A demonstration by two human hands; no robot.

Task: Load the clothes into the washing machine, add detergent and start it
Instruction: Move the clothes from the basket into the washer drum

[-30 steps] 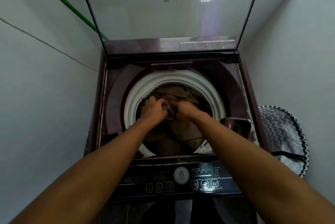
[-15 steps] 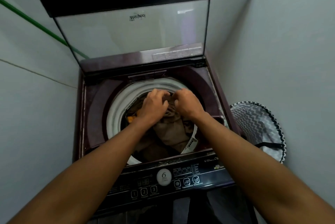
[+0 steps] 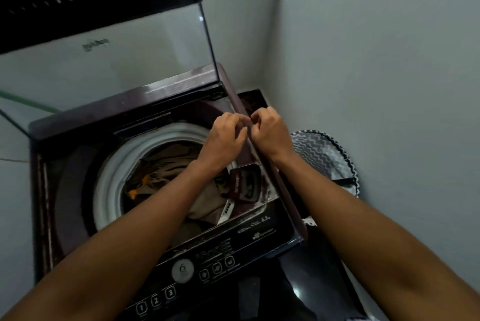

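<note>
The clothes (image 3: 166, 177), mostly tan and brown with a bit of orange, lie heaped inside the drum of the top-loading washing machine (image 3: 49, 190), below and to the left of both sets of fingers. The white drum rim (image 3: 109, 180) rings them, and the person's left forearm crosses over the pile. The left hand (image 3: 224, 138) and right hand (image 3: 268, 131) are raised above the machine's right rear edge, held close together with their fingertips nearly meeting. The fingers of both are loosely curled; whether anything small is pinched between them cannot be told, and no cloth shows in either hand. Just below the hands, on the machine's right side, sits the dark red detergent tray (image 3: 245, 184). Behind and to the left of the fingers the glass lid (image 3: 109, 60) stands raised. Nearer the person, well below the hands, runs the control panel (image 3: 197, 266) with its round dial and numbered buttons. To the right of the right hand, against the wall, stands a zigzag-patterned laundry basket (image 3: 324, 157).
</note>
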